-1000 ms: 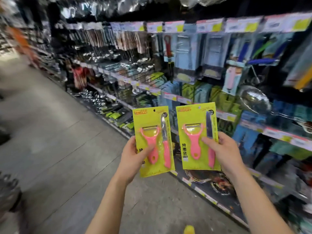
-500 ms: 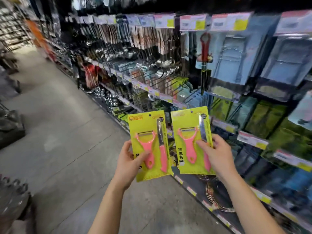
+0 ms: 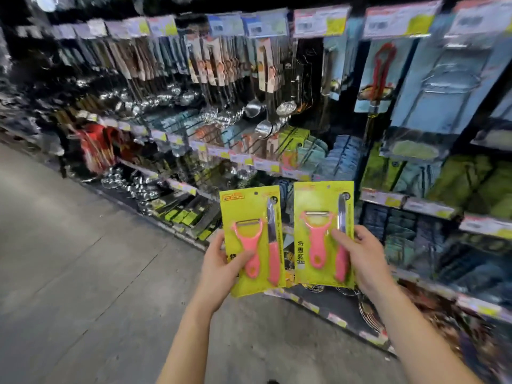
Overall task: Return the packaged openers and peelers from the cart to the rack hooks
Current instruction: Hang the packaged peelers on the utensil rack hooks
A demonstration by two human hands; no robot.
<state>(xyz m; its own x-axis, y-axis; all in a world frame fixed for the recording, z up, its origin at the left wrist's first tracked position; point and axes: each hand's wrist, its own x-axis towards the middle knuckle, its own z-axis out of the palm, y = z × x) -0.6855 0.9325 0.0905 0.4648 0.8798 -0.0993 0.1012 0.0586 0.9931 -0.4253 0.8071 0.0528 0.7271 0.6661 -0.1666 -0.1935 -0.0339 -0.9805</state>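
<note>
Two yellow-green cards, each with a pink peeler and a pink-handled knife, are held up side by side in front of the rack. My left hand (image 3: 221, 261) grips the left peeler pack (image 3: 250, 206) at its lower left, thumb on the peeler handle. My right hand (image 3: 360, 256) grips the right peeler pack (image 3: 318, 198) at its lower right edge. Both cards stand upright, close together and apart from the rack hooks (image 3: 299, 151). No cart is in view.
The rack runs from the far left to the near right, with hanging ladles (image 3: 252, 109), blue packaged goods (image 3: 448, 87) and a red opener pack (image 3: 381, 67). Price-tag strips (image 3: 321, 22) line the shelves. Grey aisle floor (image 3: 83, 259) lies on the left.
The view has closed in on the rack and swung left along it. Both packs have stayed in my hands, side by side and a little higher in the view.
</note>
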